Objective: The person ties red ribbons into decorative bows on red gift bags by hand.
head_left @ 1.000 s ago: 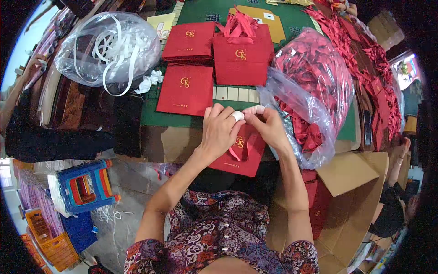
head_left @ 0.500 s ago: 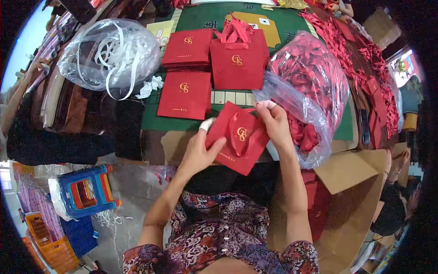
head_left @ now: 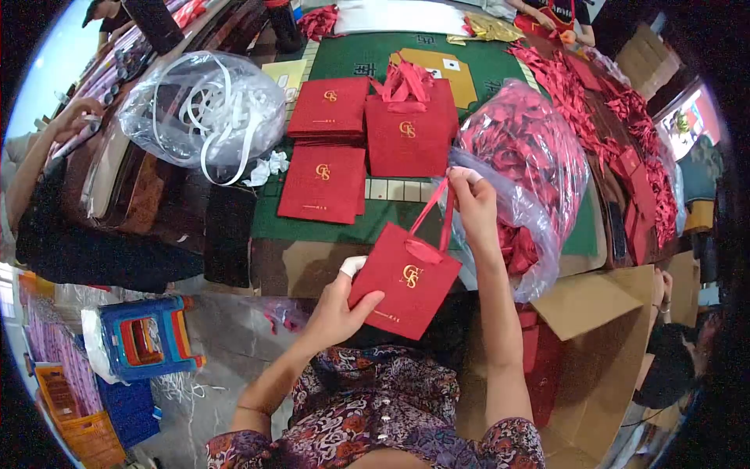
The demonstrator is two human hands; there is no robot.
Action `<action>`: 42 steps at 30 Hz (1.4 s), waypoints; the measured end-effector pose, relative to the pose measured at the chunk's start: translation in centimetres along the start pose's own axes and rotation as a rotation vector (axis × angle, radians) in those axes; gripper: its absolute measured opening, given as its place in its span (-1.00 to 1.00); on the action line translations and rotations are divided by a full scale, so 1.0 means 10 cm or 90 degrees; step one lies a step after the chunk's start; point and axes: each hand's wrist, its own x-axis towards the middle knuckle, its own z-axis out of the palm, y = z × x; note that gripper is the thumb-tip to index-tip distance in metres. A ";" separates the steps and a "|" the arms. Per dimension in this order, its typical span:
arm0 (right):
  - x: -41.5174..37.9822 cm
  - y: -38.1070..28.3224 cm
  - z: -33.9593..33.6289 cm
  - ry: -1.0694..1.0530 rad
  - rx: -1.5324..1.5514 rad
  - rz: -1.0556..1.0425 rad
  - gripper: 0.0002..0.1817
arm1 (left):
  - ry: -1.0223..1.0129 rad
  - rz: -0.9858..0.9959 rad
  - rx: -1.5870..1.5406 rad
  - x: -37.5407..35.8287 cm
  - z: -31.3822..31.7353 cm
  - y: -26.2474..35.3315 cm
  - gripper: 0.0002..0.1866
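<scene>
Near the person's body, below the near side of a green printed mat [head_left: 293, 228], a small red paper bag with gold lettering [head_left: 410, 285] hangs tilted between two bare hands. The left hand [head_left: 341, 306] grips its lower left side, thumb flat on the front and the other fingers mostly hidden behind, probably to steady the panel against the pull from above. The right hand [head_left: 475, 205] has thumb and fingertip pinched narrow around the top of a thin red ribbon handle [head_left: 447, 223], drawn up into a narrow loop; holding it high seems to keep both strands straight and off the bag's face. White wraps cover a finger on each hand, perhaps guarding the skin from rubbing.

Beyond, flat red bags [head_left: 322, 184] lie stacked with lettering upward, likely for easy counting, beside an upright red bag with bunched ribbon handles [head_left: 410, 144]. Close to the right hand, a transparent plastic sack of red ribbons [head_left: 527, 133] leans open toward the person, which presumably keeps the loose ribbons within reach
</scene>
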 end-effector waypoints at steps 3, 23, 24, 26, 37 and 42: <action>-0.11 -0.14 -0.05 0.018 -0.066 -0.015 -0.73 | 0.089 0.031 0.006 0.07 -0.02 -0.07 -0.52; -0.82 -0.14 -0.27 -0.026 -0.459 -0.066 -0.73 | -0.016 0.299 0.485 0.28 0.58 -0.04 -0.02; -0.76 -0.12 -0.40 0.004 -0.539 -0.101 -0.76 | -0.025 0.298 0.491 0.29 0.64 -0.09 0.00; -0.69 -0.04 -0.55 0.098 -0.738 -0.141 -0.78 | -0.033 0.288 0.487 0.34 0.75 -0.17 0.02; -0.74 0.00 -0.52 0.099 -0.689 -0.245 -0.85 | 0.074 0.284 0.482 0.87 0.43 -0.30 -0.41; -1.07 -0.14 -0.13 -0.049 -0.570 -0.244 -0.83 | 0.059 0.287 0.533 0.96 0.34 -0.36 -0.42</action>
